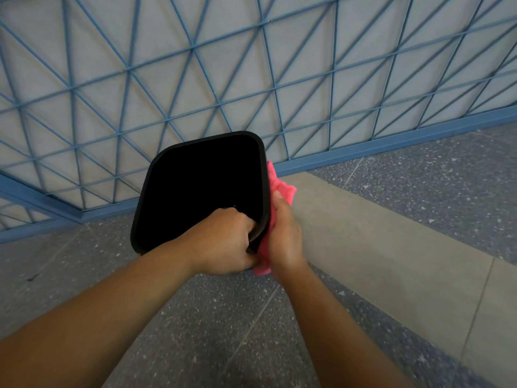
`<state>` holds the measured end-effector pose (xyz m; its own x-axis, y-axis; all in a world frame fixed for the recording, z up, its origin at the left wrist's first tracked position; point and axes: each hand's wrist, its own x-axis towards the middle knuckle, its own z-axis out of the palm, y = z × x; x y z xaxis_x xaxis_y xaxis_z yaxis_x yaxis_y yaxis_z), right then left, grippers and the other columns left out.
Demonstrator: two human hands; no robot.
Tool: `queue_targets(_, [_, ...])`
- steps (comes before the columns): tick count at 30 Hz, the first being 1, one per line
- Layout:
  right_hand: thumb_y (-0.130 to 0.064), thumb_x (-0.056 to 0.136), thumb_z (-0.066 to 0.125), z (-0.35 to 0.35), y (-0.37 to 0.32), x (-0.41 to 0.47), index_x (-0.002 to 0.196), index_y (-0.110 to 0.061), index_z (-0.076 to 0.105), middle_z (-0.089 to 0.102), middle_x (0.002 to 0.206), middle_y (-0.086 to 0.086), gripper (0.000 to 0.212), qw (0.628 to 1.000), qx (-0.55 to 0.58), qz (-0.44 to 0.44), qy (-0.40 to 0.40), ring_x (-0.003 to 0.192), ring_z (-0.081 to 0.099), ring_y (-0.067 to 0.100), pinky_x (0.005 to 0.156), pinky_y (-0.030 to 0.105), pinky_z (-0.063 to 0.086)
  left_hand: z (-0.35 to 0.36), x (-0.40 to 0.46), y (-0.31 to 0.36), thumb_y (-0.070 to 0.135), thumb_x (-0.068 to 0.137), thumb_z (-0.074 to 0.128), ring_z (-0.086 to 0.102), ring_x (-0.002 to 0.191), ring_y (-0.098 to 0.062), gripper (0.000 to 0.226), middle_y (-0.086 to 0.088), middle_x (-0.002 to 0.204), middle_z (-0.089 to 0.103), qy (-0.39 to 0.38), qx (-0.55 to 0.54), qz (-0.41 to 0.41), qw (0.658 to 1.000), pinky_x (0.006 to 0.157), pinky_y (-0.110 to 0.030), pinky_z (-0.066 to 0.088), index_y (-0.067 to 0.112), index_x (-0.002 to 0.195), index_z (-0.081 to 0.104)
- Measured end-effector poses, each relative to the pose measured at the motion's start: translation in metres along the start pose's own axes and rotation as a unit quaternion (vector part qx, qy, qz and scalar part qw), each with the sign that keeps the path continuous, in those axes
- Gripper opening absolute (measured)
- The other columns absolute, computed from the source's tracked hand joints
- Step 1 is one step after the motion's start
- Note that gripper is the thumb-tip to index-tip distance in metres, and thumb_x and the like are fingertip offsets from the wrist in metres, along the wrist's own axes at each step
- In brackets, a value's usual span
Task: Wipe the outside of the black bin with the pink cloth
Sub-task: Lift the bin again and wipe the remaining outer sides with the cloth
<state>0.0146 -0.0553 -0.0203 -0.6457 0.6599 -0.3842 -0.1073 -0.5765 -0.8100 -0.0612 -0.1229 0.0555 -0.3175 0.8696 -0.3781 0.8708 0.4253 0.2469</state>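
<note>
We look down over our own two bare forearms at a speckled grey floor [195,331], laid in large tiles with thin pale joints. A broad band of plain beige-grey flooring [377,247] runs diagonally across it on our right. Beyond the floor stands a pale grey wall [167,65] covered by a blue lattice [193,47] of thin bars that cross in squares and diagonals, and a solid blue rail [363,151] runs along its foot where it meets the floor.

The black bin [201,186] sits in the middle of the view, in front of the lattice, its rounded-square mouth open towards us and its inside too dark to read. Whether it rests on the floor or is lifted we cannot tell. Our left hand [223,242] grips the near right corner of the rim, fingers curled over the edge into the opening. Our right hand [285,236] presses the pink cloth [279,186] against the bin's outer right side, the fingers wrapped round the bunched fabric. The cloth shows above the hand beside the rim and again below it near the wrist.
</note>
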Motion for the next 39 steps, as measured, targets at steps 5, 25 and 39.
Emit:
queue_targets(5, [-0.055, 0.100, 0.048, 0.006, -0.015, 0.015, 0.150, -0.034, 0.057, 0.056, 0.155, -0.002, 0.056, 0.998, -0.043, -0.007, -0.049, 0.146, 0.051, 0.018, 0.126, 0.044, 0.035, -0.002, 0.001, 0.002, 0.075, 0.054, 0.052, 0.066, 0.071, -0.011, 0.066, 0.006, 0.076, 0.071, 0.030, -0.006, 0.012, 0.999, 0.070, -0.033, 0.054, 0.020, 0.085, 0.072])
queue_targets(25, [-0.064, 0.090, 0.049, -0.003, -0.009, 0.008, 0.149, -0.038, 0.058, 0.058, 0.152, 0.005, 0.066, 0.998, -0.051, -0.011, -0.033, 0.145, 0.052, 0.021, 0.126, 0.049, 0.035, -0.006, -0.003, 0.010, 0.060, 0.067, 0.075, 0.059, 0.063, -0.005, 0.044, 0.013, 0.066, 0.062, 0.031, 0.003, 0.010, 0.999, 0.065, -0.025, 0.051, 0.020, 0.083, 0.070])
queue_targets(39, [-0.072, 0.078, 0.052, -0.003, 0.003, 0.026, 0.145, -0.045, 0.060, 0.057, 0.153, -0.003, 0.072, 0.999, -0.007, -0.017, -0.049, 0.144, 0.052, 0.015, 0.127, 0.049, 0.034, -0.003, -0.001, 0.007, 0.062, 0.063, 0.073, 0.066, 0.075, -0.012, 0.050, 0.006, 0.082, 0.072, 0.024, 0.007, 0.008, 1.000, 0.073, -0.032, 0.054, 0.021, 0.091, 0.072])
